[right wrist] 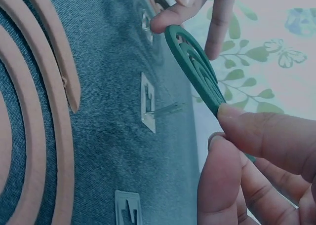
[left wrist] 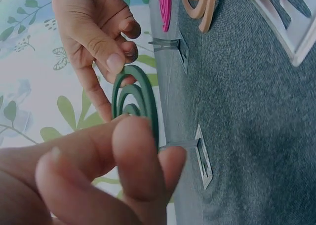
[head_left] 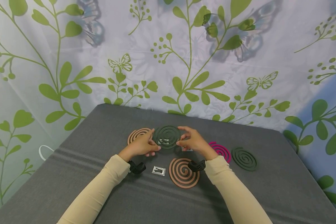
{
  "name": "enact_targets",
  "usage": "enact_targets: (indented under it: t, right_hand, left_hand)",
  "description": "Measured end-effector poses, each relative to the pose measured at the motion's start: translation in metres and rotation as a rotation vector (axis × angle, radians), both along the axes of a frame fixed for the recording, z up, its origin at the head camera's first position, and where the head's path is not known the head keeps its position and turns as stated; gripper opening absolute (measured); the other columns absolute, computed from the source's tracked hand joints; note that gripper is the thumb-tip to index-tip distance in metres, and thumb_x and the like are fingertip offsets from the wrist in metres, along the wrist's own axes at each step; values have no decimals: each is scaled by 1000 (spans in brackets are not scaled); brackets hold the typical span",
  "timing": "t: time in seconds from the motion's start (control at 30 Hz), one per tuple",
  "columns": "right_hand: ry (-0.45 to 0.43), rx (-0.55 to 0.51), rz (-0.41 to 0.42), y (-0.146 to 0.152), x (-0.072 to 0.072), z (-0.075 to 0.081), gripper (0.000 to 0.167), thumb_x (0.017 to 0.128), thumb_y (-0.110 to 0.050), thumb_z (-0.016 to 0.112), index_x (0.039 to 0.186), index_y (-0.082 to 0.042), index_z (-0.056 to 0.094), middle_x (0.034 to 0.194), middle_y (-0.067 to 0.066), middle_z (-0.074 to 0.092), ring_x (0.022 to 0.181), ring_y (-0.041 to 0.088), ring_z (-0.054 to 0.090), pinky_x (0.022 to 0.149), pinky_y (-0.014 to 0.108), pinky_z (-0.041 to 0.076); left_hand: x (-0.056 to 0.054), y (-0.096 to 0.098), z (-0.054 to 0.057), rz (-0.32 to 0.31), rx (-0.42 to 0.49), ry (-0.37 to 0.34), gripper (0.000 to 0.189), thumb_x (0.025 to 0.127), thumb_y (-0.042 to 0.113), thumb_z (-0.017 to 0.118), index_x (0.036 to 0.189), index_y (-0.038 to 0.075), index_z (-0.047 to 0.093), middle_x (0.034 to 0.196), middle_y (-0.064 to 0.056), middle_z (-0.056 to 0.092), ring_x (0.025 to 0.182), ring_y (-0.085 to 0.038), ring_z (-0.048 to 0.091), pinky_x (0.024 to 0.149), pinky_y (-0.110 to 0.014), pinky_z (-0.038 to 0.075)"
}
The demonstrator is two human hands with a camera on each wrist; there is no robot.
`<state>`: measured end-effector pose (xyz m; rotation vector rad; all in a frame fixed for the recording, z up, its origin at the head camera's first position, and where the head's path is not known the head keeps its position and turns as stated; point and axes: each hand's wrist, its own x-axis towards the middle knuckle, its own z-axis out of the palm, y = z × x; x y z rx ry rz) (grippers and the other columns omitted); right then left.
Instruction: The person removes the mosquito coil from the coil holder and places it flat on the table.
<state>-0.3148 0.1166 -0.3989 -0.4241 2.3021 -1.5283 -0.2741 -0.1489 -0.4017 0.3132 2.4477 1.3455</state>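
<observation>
Dark green spiral mosquito coil point(head_left: 167, 136) held upright above grey cloth-covered table point(head_left: 268, 193), behind brown spiral coil point(head_left: 183, 173) | left hand point(head_left: 142, 145) pinches coil's left rim | right hand point(head_left: 192, 141) pinches right rim | small metal coil stand point(head_left: 158, 170) lies flat between forearms

A grey cloth-covered table point(head_left: 81, 174) stands before a pale curtain point(head_left: 168, 62) printed with green leaves and butterflies.
</observation>
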Motion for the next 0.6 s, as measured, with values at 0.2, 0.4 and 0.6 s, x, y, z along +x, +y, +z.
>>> enact_targets:
  t: [0.2, 0.4, 0.6]
  right_hand:
    - [35, -29, 22, 11, 3, 2, 75, 100, 2, 74, 166, -1, 38, 106, 15, 67, 87, 34, 73, 75, 45, 65]
    - [74, -29, 26, 20, 6, 2, 75, 100, -3, 77, 165, 0, 39, 108, 14, 70, 89, 36, 73, 78, 47, 64]
    - [54, -62, 14, 27, 8, 1, 77, 99, -2, 78, 166, -1, 39, 102, 5, 73, 89, 34, 71, 75, 42, 62]
  left_hand:
    - [-1, 2, -1, 4, 74, 19, 92, 106, 9, 72, 172, -2, 8, 100, -16, 75, 61, -13, 61, 61, -31, 54]
    - [-2, 3, -1, 19, 128, 32, 90, 105, 9, 73, 173, 4, 15, 100, -10, 75, 65, -14, 63, 58, -28, 49]
    - [-2, 3, -1, 8, 183, 44, 86, 105, 8, 73, 173, 7, 20, 101, -10, 74, 67, -19, 64, 56, -29, 44]
